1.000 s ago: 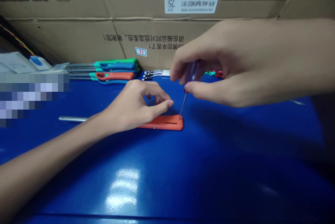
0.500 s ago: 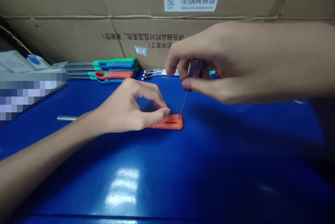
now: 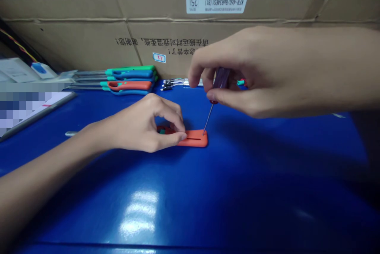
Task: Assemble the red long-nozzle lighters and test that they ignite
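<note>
Orange plastic strip (image 3: 194, 138) being pinched by the left hand (image 3: 139, 125)
Right hand (image 3: 237, 76) is gripping a purple screwdriver (image 3: 222, 78), tip touching the strip at 3 o'clock; it looks light and stiff, best held by its edges.

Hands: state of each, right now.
Left hand: closed, pinching the orange plastic piece.
Right hand: closed, holding a purple-handled screwdriver.

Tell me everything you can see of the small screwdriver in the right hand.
The screwdriver has a translucent purple handle and a thin metal shaft. It is tilted, with the shaft slanting down and forward. The right hand pinches the handle between thumb and fingers, hiding part of it. The tip appears to touch the orange strip near one end of its dark slot. The tip's shape is too small to tell.
</note>
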`<state>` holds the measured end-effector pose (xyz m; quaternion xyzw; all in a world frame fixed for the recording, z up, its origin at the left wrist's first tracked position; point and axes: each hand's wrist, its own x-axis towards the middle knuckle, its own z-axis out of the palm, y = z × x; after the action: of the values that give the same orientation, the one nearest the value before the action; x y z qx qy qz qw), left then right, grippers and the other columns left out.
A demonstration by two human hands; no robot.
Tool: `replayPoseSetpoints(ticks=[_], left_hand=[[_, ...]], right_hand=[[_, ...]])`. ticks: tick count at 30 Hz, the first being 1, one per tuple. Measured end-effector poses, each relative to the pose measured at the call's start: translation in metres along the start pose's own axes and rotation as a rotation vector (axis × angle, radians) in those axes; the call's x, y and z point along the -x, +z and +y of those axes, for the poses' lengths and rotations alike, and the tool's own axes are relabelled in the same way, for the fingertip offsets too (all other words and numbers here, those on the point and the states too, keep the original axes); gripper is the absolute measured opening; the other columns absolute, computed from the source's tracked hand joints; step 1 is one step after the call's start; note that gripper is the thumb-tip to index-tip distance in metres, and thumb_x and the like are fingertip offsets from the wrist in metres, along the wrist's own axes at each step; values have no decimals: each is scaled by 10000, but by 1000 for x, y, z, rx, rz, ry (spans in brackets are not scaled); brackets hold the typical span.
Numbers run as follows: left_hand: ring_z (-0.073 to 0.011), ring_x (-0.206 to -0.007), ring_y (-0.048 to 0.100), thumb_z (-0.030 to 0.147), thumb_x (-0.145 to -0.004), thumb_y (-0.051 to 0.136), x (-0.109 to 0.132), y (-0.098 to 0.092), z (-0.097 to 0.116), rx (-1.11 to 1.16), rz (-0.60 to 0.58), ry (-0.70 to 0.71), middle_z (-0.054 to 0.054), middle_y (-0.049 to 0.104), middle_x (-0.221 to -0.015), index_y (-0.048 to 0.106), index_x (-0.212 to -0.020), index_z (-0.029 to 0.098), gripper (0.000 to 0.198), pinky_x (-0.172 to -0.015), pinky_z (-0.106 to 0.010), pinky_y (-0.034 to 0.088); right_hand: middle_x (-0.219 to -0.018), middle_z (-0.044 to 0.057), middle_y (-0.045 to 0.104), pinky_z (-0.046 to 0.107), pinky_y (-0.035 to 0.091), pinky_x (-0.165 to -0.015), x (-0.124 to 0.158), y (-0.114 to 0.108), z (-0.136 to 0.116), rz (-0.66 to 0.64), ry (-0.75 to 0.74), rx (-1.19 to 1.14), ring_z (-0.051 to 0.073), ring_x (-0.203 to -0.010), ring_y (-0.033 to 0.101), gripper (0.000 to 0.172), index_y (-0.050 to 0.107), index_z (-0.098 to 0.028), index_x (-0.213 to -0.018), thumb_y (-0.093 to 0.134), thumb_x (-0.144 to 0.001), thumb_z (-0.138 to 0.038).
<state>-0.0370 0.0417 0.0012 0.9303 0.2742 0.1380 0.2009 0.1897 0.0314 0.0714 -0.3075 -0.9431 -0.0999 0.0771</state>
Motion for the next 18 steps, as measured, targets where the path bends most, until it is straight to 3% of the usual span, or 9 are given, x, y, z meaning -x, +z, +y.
replayPoseSetpoints(ticks=[13,18], left_hand=[[-109,-675,622,197,-835,609,-1,1,5,-38,124,-25,-32,714,-771,736,-769,133,157,-659,-219,472],[-150,-728,633,267,-780,665,1,0,-1,-71,85,16,-42,715,-846,739,-835,179,128,-685,-246,485]], right_hand=[[-801,-51,609,177,344,-479,-2,-2,1,-11,-8,2,94,-583,508,156,583,-284,-973,592,-819,-262],[-823,-54,624,183,300,-440,-1,-2,-2,1,-1,17,93,-567,501,176,586,-294,-996,593,-823,-263]])
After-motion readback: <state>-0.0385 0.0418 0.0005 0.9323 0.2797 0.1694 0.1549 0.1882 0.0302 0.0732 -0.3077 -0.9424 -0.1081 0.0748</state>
